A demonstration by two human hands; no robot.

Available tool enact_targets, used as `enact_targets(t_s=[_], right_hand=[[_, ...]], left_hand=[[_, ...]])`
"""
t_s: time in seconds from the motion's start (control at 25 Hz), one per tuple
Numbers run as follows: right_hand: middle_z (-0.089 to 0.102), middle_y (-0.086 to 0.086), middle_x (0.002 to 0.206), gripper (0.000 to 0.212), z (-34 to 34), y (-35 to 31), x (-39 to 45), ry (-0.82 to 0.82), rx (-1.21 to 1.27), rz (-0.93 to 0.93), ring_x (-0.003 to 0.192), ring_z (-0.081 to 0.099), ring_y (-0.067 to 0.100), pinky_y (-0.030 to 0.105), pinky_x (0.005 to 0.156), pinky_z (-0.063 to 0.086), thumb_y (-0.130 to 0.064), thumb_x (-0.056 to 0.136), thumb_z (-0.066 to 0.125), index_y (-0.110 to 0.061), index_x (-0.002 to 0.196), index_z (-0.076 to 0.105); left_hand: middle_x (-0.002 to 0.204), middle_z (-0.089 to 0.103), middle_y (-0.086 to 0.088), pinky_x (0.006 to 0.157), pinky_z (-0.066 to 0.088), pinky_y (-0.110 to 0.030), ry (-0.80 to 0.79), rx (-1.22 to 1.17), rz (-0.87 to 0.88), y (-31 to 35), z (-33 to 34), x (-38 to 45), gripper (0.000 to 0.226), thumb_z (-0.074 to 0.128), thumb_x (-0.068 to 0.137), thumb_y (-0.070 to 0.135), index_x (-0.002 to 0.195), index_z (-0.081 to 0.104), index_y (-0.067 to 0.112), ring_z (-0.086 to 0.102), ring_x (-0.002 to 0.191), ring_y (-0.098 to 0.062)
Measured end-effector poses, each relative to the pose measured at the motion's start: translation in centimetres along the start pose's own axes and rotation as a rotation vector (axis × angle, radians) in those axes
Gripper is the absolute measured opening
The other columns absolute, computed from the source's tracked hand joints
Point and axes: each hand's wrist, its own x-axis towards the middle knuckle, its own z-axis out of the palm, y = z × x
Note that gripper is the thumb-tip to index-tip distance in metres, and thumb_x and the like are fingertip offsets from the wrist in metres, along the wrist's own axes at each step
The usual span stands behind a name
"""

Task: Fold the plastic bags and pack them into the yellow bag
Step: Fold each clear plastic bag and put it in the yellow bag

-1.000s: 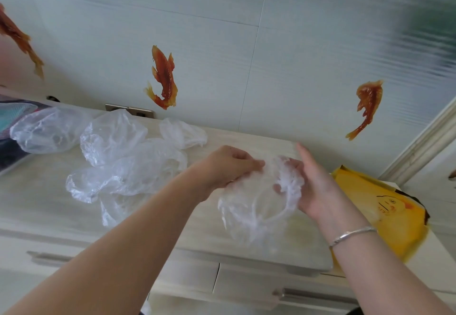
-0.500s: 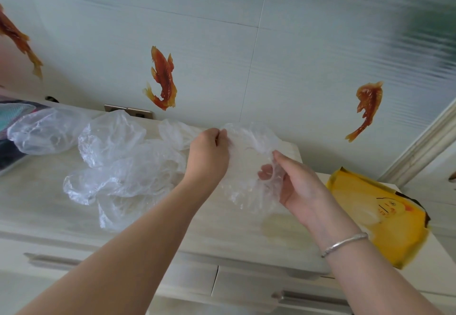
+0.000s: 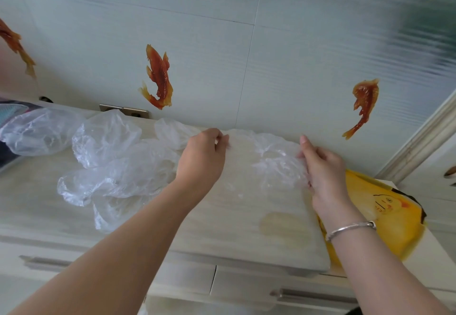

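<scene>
A person's left hand (image 3: pixel 201 160) pinches one upper corner of a thin, crinkled, clear plastic bag (image 3: pixel 264 164) between thumb and fingertips, while the right hand (image 3: pixel 323 169) grips the opposite edge with its fingers curled into the film, stretching the sheet flat over a pale wood-grain cabinet top (image 3: pixel 222 216). The bag's long axis runs from 9 to 3 o'clock between the two hands, its loose lower edge trailing toward 6 o'clock, the likely direction of the first fold. A yellow bag printed with a cartoon face (image 3: pixel 380 211) lies flat at about 4 o'clock from the grip, just beside the right wrist and its silver bangle (image 3: pixel 350 228), making the right hand the nearer one for packing. A heap of unfolded clear plastic bags (image 3: pixel 106 156) waits at 9 o'clock. Behind, pale wall tiles (image 3: pixel 271 67) carry orange fish stickers (image 3: pixel 158 77); drawer fronts with metal handles (image 3: pixel 308 293) sit below.
</scene>
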Motion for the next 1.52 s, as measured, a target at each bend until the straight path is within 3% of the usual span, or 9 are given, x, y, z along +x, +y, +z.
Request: enact_targets(t_s=[0.16,0.24,0.4,0.56,0.76,0.92,1.12,1.4,1.52], right_hand=[[0.041,0.008,0.073,0.054,0.1,1.1,1.1,-0.205,0.080,0.468,0.061,0.039,0.022,0.023,0.047,0.032,-0.068,0.080,0.057,-0.016,0.076,0.069],[0.048,0.007,0.074,0.058,0.5,1.8,1.0,-0.336,0.005,0.493,0.066,0.044,0.022,0.025,0.054,0.036,-0.065,0.085,0.054,-0.014,0.068,0.076],[0.055,0.004,0.061,0.040,0.9,2.8,0.8,-0.298,-0.353,0.228,0.058,0.049,0.022,0.027,0.057,0.036,-0.028,0.093,0.060,-0.014,0.056,0.067],[0.059,0.003,0.078,0.023,1.0,4.9,0.2,-0.233,-1.005,-0.156,0.079,0.057,0.027,0.031,0.058,0.036,-0.031,0.094,0.053,-0.011,0.085,0.059],[0.052,0.005,0.120,0.023,2.2,5.5,-1.5,-0.360,-0.892,-0.583,0.114,0.049,0.021,0.029,0.090,0.041,-0.011,0.097,0.045,-0.010,0.118,0.053],[0.016,0.007,0.160,0.053,3.0,6.8,-3.6,-0.679,-1.047,-0.555,0.147,0.013,0.015,0.020,0.116,0.008,-0.028,0.104,0.030,-0.007,0.151,0.018],[-0.016,-0.004,0.160,0.089,2.4,8.3,-3.2,-0.767,-1.319,-0.449,0.145,-0.019,0.006,0.034,0.119,-0.009,-0.069,0.081,-0.004,-0.017,0.153,-0.010],[-0.017,-0.007,0.159,0.083,2.2,8.0,-3.3,-0.732,-1.314,-0.420,0.145,-0.020,0.006,0.040,0.119,-0.012,-0.068,0.086,0.002,-0.021,0.152,-0.012],[0.017,-0.001,0.159,0.058,1.5,6.2,-2.8,-0.595,-1.021,-0.562,0.148,0.011,0.015,0.036,0.120,0.008,-0.041,0.101,0.028,-0.014,0.152,0.019]], left_hand=[[0.053,0.052,0.000,0.047,0.046,-0.028,-0.073,-0.018,-0.038,-0.5,0.3,-0.2,0.030,0.041,0.101,0.029,0.088,0.062,0.013,0.047,0.039,-0.015],[0.049,0.052,0.001,0.041,0.041,-0.020,-0.135,-0.028,-0.043,-1.0,0.6,-0.3,0.029,0.040,0.102,0.027,0.089,0.061,0.013,0.045,0.033,-0.011],[0.057,0.058,-0.003,0.041,0.040,-0.019,-0.227,0.070,-0.078,-2.8,1.2,-0.5,0.026,0.041,0.101,0.024,0.090,0.061,0.011,0.052,0.039,-0.013],[0.101,0.063,-0.008,0.065,0.046,-0.032,-0.314,0.507,-0.020,-4.7,1.8,-2.0,0.026,0.038,0.101,0.032,0.108,0.054,0.013,0.062,0.088,-0.029],[0.151,0.026,0.003,0.110,0.030,-0.035,-0.193,0.570,0.217,-5.2,1.9,-2.9,0.050,0.036,0.100,0.037,0.146,0.026,0.019,0.026,0.138,-0.021],[0.161,-0.004,0.011,0.121,0.004,-0.033,-0.473,0.655,0.432,-7.0,2.2,-3.8,0.059,0.019,0.102,0.046,0.154,0.004,0.023,-0.010,0.147,-0.012],[0.158,-0.020,0.012,0.120,-0.006,-0.039,-0.634,0.738,0.344,-8.2,2.1,-4.0,0.079,0.000,0.086,0.067,0.152,-0.014,0.026,-0.021,0.144,-0.010],[0.158,-0.021,0.010,0.120,-0.006,-0.039,-0.599,0.725,0.368,-7.8,1.8,-4.1,0.084,-0.006,0.081,0.069,0.152,-0.015,0.024,-0.021,0.145,-0.012],[0.158,0.015,0.006,0.118,0.015,-0.033,-0.360,0.616,0.403,-6.1,1.2,-4.4,0.062,0.022,0.098,0.053,0.151,0.020,0.020,0.012,0.145,-0.018]])
